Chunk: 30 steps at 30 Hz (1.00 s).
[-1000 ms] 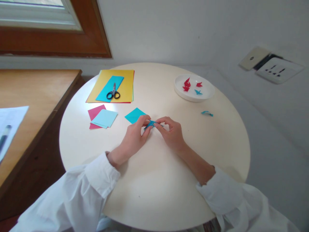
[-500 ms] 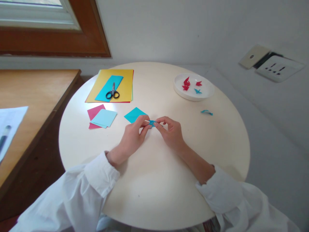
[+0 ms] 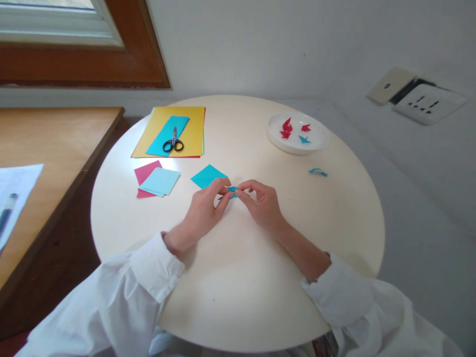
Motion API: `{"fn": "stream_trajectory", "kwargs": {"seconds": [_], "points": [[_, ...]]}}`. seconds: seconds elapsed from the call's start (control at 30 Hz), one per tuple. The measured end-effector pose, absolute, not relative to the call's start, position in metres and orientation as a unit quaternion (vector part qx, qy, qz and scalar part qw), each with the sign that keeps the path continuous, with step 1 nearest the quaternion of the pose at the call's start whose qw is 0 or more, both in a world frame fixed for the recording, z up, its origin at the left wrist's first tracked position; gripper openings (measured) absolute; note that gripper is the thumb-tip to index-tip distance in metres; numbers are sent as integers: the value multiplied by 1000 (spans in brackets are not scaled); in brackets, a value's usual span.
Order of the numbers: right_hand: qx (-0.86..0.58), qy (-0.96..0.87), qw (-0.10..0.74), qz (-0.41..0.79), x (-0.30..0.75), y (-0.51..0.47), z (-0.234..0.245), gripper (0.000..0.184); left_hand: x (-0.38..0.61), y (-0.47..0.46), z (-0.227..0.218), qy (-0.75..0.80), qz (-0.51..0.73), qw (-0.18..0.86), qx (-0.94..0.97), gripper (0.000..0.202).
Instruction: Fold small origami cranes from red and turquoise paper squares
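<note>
A small piece of folded blue paper (image 3: 232, 189) is pinched between my two hands above the middle of the table. My left hand (image 3: 206, 203) grips its left side between thumb and fingers, and my right hand (image 3: 262, 202) grips its right side the same way. The fingertips cover much of the paper, so its exact folded shape is hard to make out. Just behind my left fingers lies a flat blue paper square (image 3: 208, 177). Further left, light blue squares (image 3: 160, 182) rest partly over pink squares (image 3: 148, 172).
Scissors (image 3: 173, 141) lie on a blue strip (image 3: 158, 141) atop larger yellow sheets (image 3: 197, 130). A white dish (image 3: 275, 141) at the back right holds several small red folded papers (image 3: 286, 128) and a blue one (image 3: 304, 140). A curled blue scrap (image 3: 318, 172) sits before it.
The folded blue paper has tilted slightly between my fingertips, and less of its top face shows. Both hands keep their pinch in nearly the same place.
</note>
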State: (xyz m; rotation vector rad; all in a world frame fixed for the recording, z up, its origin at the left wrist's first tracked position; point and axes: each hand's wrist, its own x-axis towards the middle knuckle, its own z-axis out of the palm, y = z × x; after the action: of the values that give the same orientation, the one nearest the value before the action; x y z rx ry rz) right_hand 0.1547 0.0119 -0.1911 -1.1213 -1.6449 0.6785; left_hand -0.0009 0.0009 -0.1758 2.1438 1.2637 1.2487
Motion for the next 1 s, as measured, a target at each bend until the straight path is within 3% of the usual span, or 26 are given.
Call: {"fn": "stream_trajectory", "kwargs": {"seconds": [0.27, 0.43, 0.7, 1.0], "points": [[-459, -652, 507, 328, 153, 11, -186, 10, -2, 1, -175, 432, 450, 171, 762, 1], [-474, -621, 517, 349, 153, 10, -184, 11, -3, -1, -177, 456, 438, 201, 748, 11], [-479, -605, 525, 359, 152, 10, -182, 12, -2, 1, -179, 460, 435, 201, 748, 10], [-472, -620, 520, 350, 153, 9, -184, 12, 0, -1, -174, 489, 451, 277, 694, 16]]}}
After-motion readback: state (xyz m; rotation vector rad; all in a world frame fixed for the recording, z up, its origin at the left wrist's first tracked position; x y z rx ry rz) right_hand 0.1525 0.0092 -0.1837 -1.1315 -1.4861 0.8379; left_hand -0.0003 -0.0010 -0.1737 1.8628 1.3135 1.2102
